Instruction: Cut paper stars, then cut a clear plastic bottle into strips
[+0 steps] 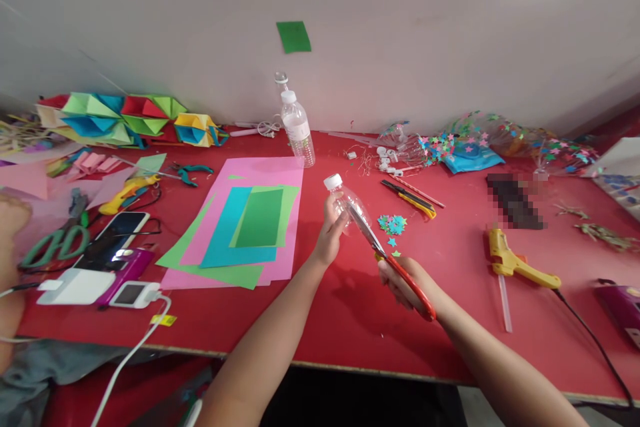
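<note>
Scissors (369,233) at a clear bottle (359,205), held above the red counter (345,340).
The left hand (330,230) pinches the bottle near its white cap (332,181); the right hand (407,282) is curled around the scissors' red handles (423,303). Small stars (393,224) lie to the bottle's right.

Angles the left forearm (273,335) diagonally inward from the lower edge of the view, with the wrist nearly straight. Holds the left hand (330,237) farther forward, gripping with the thumb on top and the fingers seemingly curled underneath, partly hidden. Slants the right forearm (500,368) inward from the opposite side. Bends the right hand (423,277) into a closed grip, lower and nearer the body, with fingers folded toward the palm.
</note>
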### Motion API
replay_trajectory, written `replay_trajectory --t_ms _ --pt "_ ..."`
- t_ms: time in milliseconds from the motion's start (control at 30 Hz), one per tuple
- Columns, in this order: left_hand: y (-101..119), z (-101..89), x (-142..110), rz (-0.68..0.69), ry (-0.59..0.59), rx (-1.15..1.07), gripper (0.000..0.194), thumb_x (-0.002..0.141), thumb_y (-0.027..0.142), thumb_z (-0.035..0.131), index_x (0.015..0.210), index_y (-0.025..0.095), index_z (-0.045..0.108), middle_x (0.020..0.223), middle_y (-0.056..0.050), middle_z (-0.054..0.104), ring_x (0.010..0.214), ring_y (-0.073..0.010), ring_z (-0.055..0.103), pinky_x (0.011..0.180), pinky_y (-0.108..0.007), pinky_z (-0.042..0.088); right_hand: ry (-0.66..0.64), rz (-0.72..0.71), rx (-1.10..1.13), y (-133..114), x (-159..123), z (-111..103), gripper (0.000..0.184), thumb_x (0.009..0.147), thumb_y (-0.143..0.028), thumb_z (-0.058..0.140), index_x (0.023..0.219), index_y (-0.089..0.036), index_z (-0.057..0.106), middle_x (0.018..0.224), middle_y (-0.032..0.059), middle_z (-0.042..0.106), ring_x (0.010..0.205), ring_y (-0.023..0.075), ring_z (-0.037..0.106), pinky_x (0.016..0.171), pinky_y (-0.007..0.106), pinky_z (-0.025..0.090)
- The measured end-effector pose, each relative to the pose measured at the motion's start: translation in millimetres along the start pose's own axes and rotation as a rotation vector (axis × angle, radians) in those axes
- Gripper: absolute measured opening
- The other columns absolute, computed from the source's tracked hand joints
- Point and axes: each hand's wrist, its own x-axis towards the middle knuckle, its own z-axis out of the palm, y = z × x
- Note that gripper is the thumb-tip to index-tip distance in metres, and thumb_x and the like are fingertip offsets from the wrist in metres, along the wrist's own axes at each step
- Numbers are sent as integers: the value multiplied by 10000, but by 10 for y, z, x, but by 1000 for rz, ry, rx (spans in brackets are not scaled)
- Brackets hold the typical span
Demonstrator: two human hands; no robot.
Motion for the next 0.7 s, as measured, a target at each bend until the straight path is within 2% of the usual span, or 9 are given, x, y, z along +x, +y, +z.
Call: replay_trajectory --t_ms 433,567,700 --pt "36 -2 -4 -13 17 35 430 846 447 651 1242 327 536 1363 -37 498 1364 -250 394 1118 -362 324 20 -11 -15 -36 -9 5 547 786 -706 567 609 -214 407 416 -84 360 307 64 364 343 193 271" --pt "64 49 -24 -21 -25 44 487 821 490 673 1242 303 517 1283 -56 554 1311 -266 448 1095 -378 351 9 2 24 -6 7 -16 532 802 -710 535 645 -208 454 427 -85 370 323 70 378 357 196 309" --pt "75 89 -42 -11 -81 116 579 830 560 628 1294 270 439 1309 -83 541 1332 -282 431 1099 -401 351 6 -5 44 19 13 -20 519 810 -699 529 656 -208 462 409 -87 378 316 73 385 361 197 320"
